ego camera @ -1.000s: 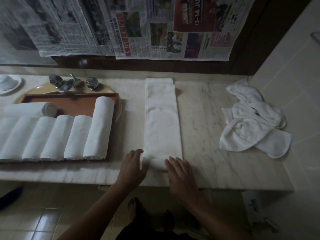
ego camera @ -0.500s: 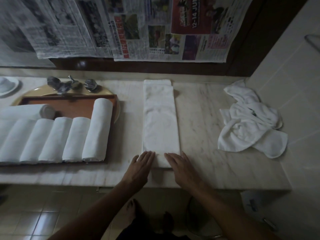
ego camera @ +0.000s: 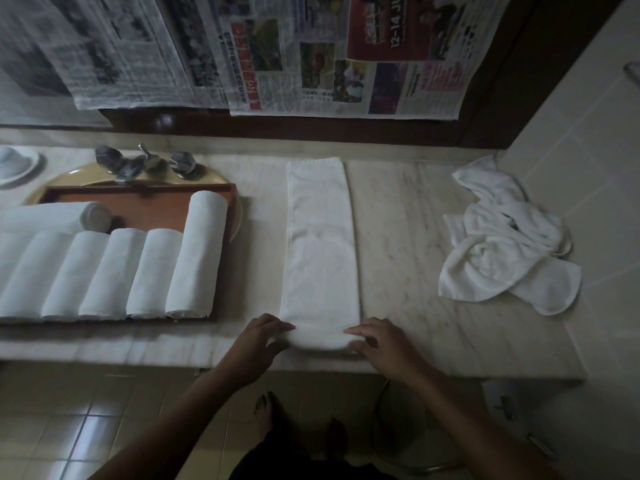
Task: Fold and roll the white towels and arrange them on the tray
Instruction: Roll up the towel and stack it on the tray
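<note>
A white towel [ego camera: 320, 247] folded into a long narrow strip lies on the marble counter [ego camera: 408, 220], running from the back edge to the front. Its near end is curled into a small roll. My left hand [ego camera: 258, 341] grips the roll's left end with curled fingers, and my right hand [ego camera: 375, 342] grips its right end. A wooden tray [ego camera: 145, 202] at the left holds several rolled white towels [ego camera: 152, 271] side by side, with one more roll [ego camera: 59, 216] lying crosswise behind them.
A heap of loose white towels [ego camera: 502, 240] lies at the counter's right, against the tiled wall. The tray sits over a sink with a chrome tap [ego camera: 145, 164]. A white dish [ego camera: 15, 162] is at far left. Newspapers [ego camera: 277, 53] hang behind.
The hands lay flat on the towel's near end before; now the fingers curl around it and the end has turned up into a small roll.
</note>
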A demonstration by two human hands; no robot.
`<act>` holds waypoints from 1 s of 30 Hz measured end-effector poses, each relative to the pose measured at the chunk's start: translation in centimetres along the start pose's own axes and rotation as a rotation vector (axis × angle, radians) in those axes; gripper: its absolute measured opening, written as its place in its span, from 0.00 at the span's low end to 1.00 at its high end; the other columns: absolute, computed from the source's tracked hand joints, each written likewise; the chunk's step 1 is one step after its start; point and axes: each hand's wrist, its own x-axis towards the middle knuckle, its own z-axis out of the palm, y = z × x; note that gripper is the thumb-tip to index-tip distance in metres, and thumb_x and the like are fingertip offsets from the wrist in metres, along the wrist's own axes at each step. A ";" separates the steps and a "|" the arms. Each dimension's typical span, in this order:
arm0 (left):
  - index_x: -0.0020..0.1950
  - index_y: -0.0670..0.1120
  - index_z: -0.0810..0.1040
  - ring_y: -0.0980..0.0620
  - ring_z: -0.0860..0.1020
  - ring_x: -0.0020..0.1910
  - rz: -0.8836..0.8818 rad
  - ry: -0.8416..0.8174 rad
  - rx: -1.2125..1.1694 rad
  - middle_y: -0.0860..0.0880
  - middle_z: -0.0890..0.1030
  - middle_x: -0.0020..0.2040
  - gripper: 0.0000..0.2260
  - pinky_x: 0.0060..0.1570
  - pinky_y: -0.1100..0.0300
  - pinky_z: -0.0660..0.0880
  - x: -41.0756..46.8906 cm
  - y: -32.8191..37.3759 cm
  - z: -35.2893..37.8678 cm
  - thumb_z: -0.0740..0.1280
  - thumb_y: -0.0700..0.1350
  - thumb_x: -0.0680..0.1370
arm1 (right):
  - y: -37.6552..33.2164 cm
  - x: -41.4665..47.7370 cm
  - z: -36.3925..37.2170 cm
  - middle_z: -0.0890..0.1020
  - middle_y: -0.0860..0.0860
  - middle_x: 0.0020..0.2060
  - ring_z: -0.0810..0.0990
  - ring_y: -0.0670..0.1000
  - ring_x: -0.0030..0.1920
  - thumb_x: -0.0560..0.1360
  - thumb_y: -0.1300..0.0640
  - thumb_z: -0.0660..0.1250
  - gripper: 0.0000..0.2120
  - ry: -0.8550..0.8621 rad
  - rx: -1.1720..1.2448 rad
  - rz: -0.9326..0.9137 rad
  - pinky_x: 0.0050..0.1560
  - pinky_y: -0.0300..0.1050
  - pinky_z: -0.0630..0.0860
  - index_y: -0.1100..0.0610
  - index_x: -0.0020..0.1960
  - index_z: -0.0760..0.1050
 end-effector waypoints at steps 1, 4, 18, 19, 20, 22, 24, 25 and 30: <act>0.65 0.54 0.82 0.58 0.76 0.55 -0.037 -0.004 -0.030 0.56 0.78 0.58 0.13 0.53 0.67 0.71 0.0 0.1 0.0 0.71 0.46 0.81 | -0.1 0.1 0.0 0.81 0.40 0.49 0.76 0.44 0.49 0.77 0.43 0.70 0.15 0.015 -0.006 0.000 0.53 0.45 0.75 0.46 0.61 0.84; 0.66 0.53 0.82 0.60 0.77 0.53 -0.128 -0.009 -0.121 0.54 0.77 0.58 0.13 0.49 0.70 0.71 0.2 0.5 0.0 0.70 0.45 0.82 | -0.8 0.8 0.3 0.81 0.45 0.50 0.76 0.47 0.51 0.77 0.44 0.70 0.13 0.074 -0.021 0.027 0.54 0.43 0.72 0.49 0.57 0.85; 0.42 0.50 0.85 0.44 0.82 0.44 -0.585 0.128 -0.494 0.48 0.84 0.41 0.10 0.42 0.54 0.76 3.2 3.1 -0.1 0.71 0.52 0.64 | -3.2 -1.2 7.0 0.80 0.56 0.65 0.77 0.60 0.63 0.74 0.63 0.59 0.24 0.465 -0.428 -0.377 0.67 0.55 0.71 0.58 0.68 0.79; 0.46 0.50 0.85 0.45 0.82 0.45 -0.570 0.148 -0.427 0.48 0.83 0.43 0.10 0.43 0.54 0.75 3.1 3.5 0.0 0.72 0.51 0.68 | -3.0 -1.4 7.4 0.78 0.57 0.69 0.75 0.61 0.67 0.75 0.63 0.57 0.25 0.436 -0.458 -0.363 0.71 0.58 0.68 0.59 0.71 0.76; 0.51 0.48 0.83 0.47 0.80 0.46 -0.525 0.199 -0.302 0.48 0.82 0.47 0.10 0.44 0.55 0.75 2.9 3.7 0.3 0.72 0.50 0.72 | -2.8 -1.5 7.7 0.75 0.58 0.72 0.72 0.62 0.70 0.76 0.62 0.57 0.27 0.410 -0.485 -0.352 0.73 0.61 0.66 0.59 0.74 0.73; 0.63 0.45 0.78 0.46 0.77 0.53 -0.310 0.371 0.013 0.45 0.78 0.57 0.14 0.52 0.51 0.76 2.0 4.5 1.7 0.69 0.46 0.78 | -2.4 -1.1 7.6 0.70 0.58 0.76 0.68 0.64 0.75 0.76 0.60 0.59 0.30 0.359 -0.534 -0.349 0.76 0.65 0.61 0.59 0.78 0.67; 0.73 0.45 0.71 0.44 0.72 0.68 -0.089 0.343 0.247 0.44 0.73 0.70 0.23 0.66 0.46 0.72 1.2 5.3 3.3 0.67 0.42 0.77 | -1.9 -0.2 7.3 0.65 0.58 0.79 0.63 0.63 0.78 0.75 0.60 0.65 0.34 0.301 -0.576 -0.337 0.77 0.64 0.57 0.59 0.80 0.62; 0.78 0.46 0.67 0.43 0.66 0.75 -0.024 0.250 0.344 0.44 0.68 0.76 0.29 0.73 0.44 0.66 1.2 5.2 4.1 0.66 0.41 0.76 | -1.7 0.4 7.1 0.64 0.58 0.80 0.62 0.63 0.79 0.75 0.58 0.68 0.36 0.269 -0.598 -0.323 0.77 0.63 0.56 0.59 0.81 0.62; 0.84 0.45 0.51 0.41 0.47 0.83 0.065 0.056 0.594 0.44 0.50 0.84 0.44 0.78 0.39 0.46 2.7 2.8 5.1 0.71 0.39 0.73 | -2.4 2.9 5.0 0.70 0.54 0.77 0.66 0.60 0.77 0.71 0.54 0.68 0.37 0.125 -0.638 -0.256 0.77 0.64 0.58 0.52 0.79 0.65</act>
